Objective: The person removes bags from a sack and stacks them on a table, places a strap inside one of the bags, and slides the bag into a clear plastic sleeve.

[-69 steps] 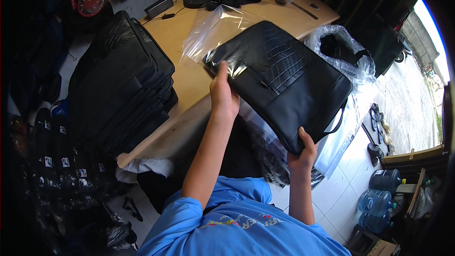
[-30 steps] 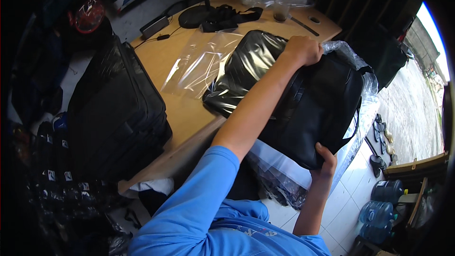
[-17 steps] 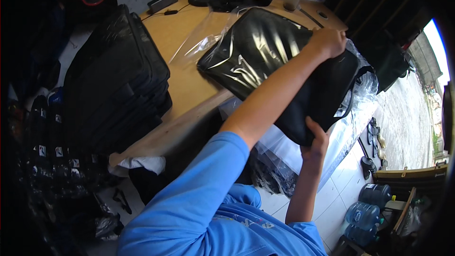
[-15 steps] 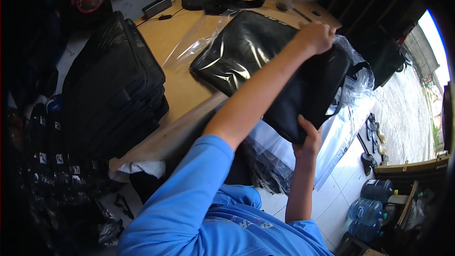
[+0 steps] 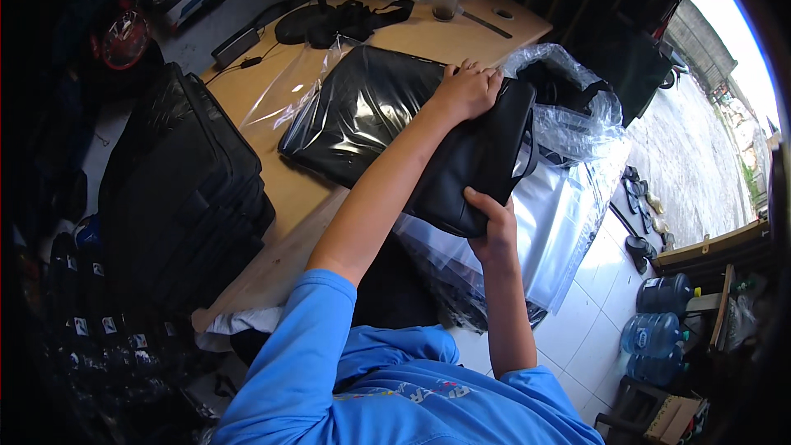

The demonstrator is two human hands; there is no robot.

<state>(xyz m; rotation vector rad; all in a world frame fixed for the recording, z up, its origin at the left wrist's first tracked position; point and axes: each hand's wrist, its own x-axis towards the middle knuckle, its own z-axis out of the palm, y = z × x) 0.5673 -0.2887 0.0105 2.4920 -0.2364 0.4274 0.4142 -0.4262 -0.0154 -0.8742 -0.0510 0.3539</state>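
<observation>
A black laptop bag (image 5: 461,166) lies slanted across the table's right part. Clear plastic wrap (image 5: 350,111) covers its left portion, and its right end, with a strap loop, is bare. My left hand (image 5: 471,92) is closed over the bag's far edge, fingers bent around it. Gripping the near right corner is my right hand (image 5: 494,227), its thumb on top and its other fingers hidden underneath. Beneath and right of the bag sits a pile of clear plastic sleeves (image 5: 548,218).
A stack of black bags (image 5: 177,181) stands at the left of the wooden table (image 5: 362,8). A cup (image 5: 445,7) and black straps (image 5: 362,21) lie at its far side. Crumpled plastic (image 5: 577,107) is beyond the sleeves. Blue water jugs (image 5: 651,334) stand on the floor at right.
The whole view has shifted. Both hands and the bag have come leftward, and the bag's right end has drawn away from the crumpled plastic. Both hands keep hold of the bag.
</observation>
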